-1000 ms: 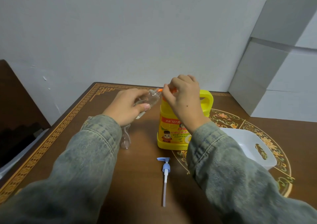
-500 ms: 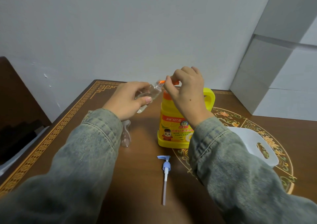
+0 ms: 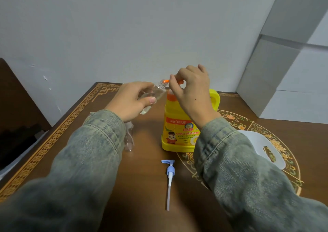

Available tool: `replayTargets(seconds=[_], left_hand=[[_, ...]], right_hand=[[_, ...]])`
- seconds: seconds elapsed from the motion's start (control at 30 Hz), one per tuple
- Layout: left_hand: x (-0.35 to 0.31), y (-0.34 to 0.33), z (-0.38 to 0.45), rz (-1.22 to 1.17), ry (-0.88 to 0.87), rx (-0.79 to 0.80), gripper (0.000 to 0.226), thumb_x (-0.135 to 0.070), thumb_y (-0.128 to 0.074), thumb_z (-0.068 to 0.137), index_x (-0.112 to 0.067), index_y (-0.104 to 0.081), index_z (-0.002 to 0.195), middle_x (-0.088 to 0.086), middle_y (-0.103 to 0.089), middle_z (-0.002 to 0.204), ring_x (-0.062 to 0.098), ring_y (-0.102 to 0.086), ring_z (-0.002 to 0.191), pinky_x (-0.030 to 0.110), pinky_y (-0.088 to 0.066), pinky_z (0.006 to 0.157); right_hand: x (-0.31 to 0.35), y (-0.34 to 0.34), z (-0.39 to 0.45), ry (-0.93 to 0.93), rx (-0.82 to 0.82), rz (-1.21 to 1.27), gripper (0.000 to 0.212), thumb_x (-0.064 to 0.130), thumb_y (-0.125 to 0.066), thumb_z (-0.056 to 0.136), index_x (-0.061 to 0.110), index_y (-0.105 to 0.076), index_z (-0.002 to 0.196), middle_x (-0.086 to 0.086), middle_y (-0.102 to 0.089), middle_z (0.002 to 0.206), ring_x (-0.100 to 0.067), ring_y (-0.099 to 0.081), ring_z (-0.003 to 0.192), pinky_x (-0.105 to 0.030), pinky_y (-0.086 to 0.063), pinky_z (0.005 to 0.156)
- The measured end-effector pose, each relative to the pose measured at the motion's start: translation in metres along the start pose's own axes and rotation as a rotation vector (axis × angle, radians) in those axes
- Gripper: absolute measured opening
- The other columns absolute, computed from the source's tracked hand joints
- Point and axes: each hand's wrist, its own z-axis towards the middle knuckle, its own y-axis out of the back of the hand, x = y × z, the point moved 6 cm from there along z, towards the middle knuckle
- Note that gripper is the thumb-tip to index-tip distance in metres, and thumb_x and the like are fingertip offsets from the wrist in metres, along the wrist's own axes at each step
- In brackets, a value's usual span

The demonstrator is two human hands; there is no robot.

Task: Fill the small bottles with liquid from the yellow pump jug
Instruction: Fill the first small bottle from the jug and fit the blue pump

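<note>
Nearest the camera, two faded denim sleeves [image 3: 92, 160] are reaching up into the view from 6 o'clock. Between them a blue-and-white pump head [image 3: 169, 174] is lying flat on the brown surface [image 3: 145, 160], its long dip tube pointing back toward the person and its nozzle toward 12 o'clock.

Farther out, at about 9 o'clock of the pump head, an empty clear small bottle [image 3: 129, 139] is lying on the surface, partly hidden under the left sleeve. At 3 o'clock a white plastic basket [image 3: 262, 143] with a cut-out handle is sitting on the surface's floral medallion, half covered by the right sleeve.

Beyond the pump head, the yellow jug [image 3: 179, 130] is standing upright at 12 o'clock, its handle at the far right and its orange collar showing under the right hand.

The left hand [image 3: 130, 101] is gripping a second clear small bottle [image 3: 154, 95], tilted with its neck pointing toward 2 o'clock; the fingers are wrapping round its body with the thumb across the front. The bottle is being held in the air just left of the jug's top. The right hand [image 3: 192, 92] is pinching an orange piece [image 3: 166, 81] between thumb and forefinger right at the bottle's mouth, the other fingers curling above the jug.

Farthest away, a pale wall and white blocks [image 3: 284, 72] at 2 o'clock are closing off the scene.
</note>
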Motion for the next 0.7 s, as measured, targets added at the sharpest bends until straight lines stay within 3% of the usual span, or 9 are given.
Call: replayTargets(seconds=[0.2,0.4,0.7], left_hand=[[0.002,-0.002,-0.001,-0.008,-0.007,-0.005,0.037,-0.02,-0.067,0.088,-0.017,-0.063,0.125,-0.001,-0.067,0.118,0.016,-0.06,0.109,0.035,-0.044,0.101],[0.017,-0.015,-0.007,-0.026,0.042,0.03,0.049,-0.021,-0.069,0.087,-0.019,-0.056,0.134,-0.001,-0.063,0.128,0.017,-0.059,0.114,0.04,-0.043,0.105],[0.012,-0.011,-0.003,-0.089,0.03,0.031,0.045,-0.02,-0.067,0.089,-0.015,-0.057,0.132,0.001,-0.064,0.126,0.016,-0.06,0.114,0.039,-0.044,0.105]], right_hand=[[-0.001,-0.003,-0.002,-0.012,-0.05,0.018,0.028,0.015,-0.067,0.085,0.011,-0.054,0.061,0.0,-0.049,0.064,-0.012,-0.04,0.064,-0.052,-0.042,0.098],[-0.002,-0.009,-0.018,0.016,-0.038,0.008,0.027,0.013,-0.067,0.083,0.011,-0.052,0.061,-0.002,-0.049,0.063,-0.017,-0.044,0.064,-0.051,-0.043,0.096],[0.003,0.001,-0.004,0.024,0.018,-0.017,0.026,0.019,-0.064,0.088,0.013,-0.055,0.064,0.0,-0.053,0.066,-0.019,-0.052,0.068,-0.047,-0.038,0.104]])
